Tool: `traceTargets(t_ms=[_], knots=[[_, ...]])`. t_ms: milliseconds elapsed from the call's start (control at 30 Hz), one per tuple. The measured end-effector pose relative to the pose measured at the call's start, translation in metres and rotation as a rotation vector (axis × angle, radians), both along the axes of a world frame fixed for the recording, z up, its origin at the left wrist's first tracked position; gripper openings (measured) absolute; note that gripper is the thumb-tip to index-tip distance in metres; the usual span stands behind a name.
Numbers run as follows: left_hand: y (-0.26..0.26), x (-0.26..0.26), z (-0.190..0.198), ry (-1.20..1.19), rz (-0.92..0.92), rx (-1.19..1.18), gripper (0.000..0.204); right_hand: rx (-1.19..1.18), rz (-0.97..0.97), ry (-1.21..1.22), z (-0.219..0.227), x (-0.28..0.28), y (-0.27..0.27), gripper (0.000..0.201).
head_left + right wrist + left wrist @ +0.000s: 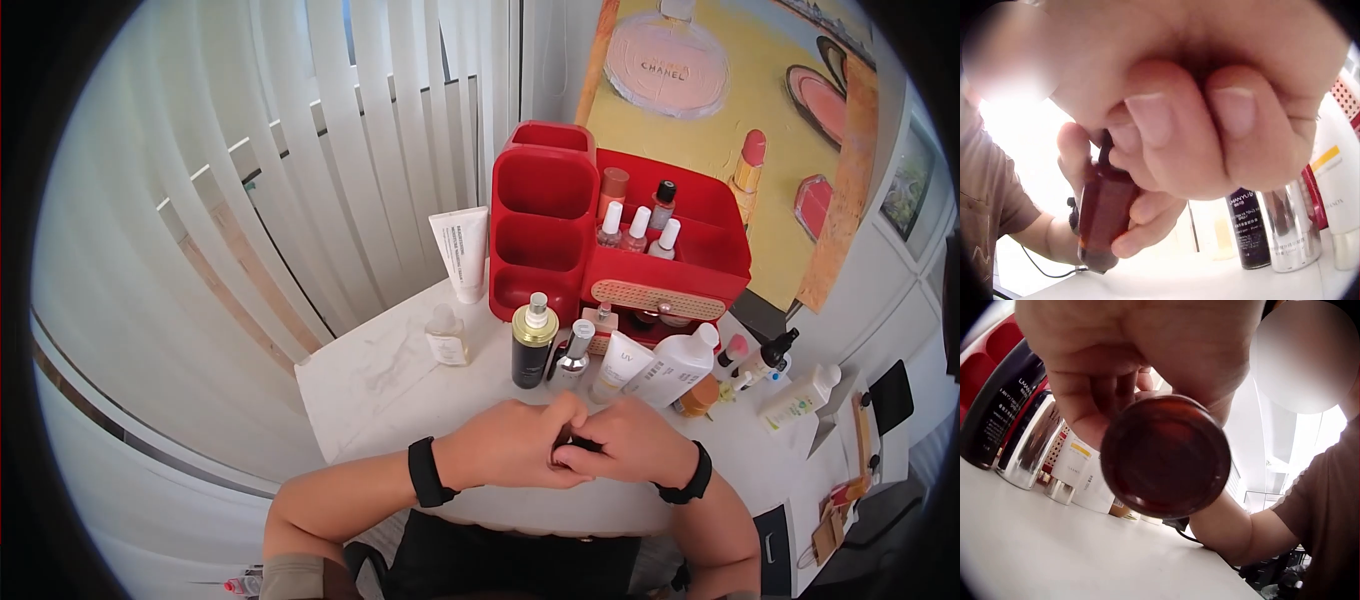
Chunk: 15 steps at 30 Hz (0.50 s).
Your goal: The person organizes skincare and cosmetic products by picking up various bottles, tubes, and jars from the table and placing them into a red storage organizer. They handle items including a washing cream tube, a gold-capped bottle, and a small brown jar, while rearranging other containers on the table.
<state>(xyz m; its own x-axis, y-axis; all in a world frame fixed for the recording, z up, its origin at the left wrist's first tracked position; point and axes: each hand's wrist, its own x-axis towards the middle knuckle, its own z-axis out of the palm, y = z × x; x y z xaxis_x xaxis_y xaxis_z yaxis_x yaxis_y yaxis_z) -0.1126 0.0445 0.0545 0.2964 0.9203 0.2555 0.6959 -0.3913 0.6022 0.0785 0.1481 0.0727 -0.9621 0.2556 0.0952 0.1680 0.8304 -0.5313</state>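
Dark reddish-brown bottle (1102,212), red organizer (650,270)

Vertical blinds (110,250), white marbled table (350,400).

Home vanity corner, cosmetics organizer (622,267), makeup painting (690,135)

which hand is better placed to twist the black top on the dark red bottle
Probably the right hand: it curls around by the black top, while the left hand grips the bottle.
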Motion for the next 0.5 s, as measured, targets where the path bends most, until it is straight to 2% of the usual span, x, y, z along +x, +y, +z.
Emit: traceTargets(t_ms=[67,100,167,200,267,367,500], knots=[[0.004,-0.002,-0.003,-0.164,-0.106,-0.021,0.058,-0.06,0.018,0.128,-0.01,0.002,0.005,0.032],[0.006,-0.004,-0.002,-0.171,-0.109,-0.027,0.058,-0.066,0.014,0.122,-0.012,0.003,0.008,0.032],[0.009,-0.012,0.0,-0.342,-0.162,-0.237,0.052,-0.045,0.05,0.188,-0.012,0.005,0.011,0.027],[0.011,-0.017,0.001,-0.348,-0.166,-0.241,0.052,-0.049,0.046,0.182,-0.014,0.005,0.011,0.027],[0.013,-0.026,0.001,-0.233,-0.284,-0.306,0.045,-0.072,0.08,0.304,-0.017,0.004,0.01,0.027],[0.014,-0.034,-0.001,-0.195,-0.391,-0.367,0.039,-0.069,0.064,0.304,-0.021,0.007,0.012,0.028],[0.018,-0.041,-0.001,-0.223,-0.361,-0.461,0.036,-0.174,0.067,0.399,-0.028,0.003,0.013,0.027]])
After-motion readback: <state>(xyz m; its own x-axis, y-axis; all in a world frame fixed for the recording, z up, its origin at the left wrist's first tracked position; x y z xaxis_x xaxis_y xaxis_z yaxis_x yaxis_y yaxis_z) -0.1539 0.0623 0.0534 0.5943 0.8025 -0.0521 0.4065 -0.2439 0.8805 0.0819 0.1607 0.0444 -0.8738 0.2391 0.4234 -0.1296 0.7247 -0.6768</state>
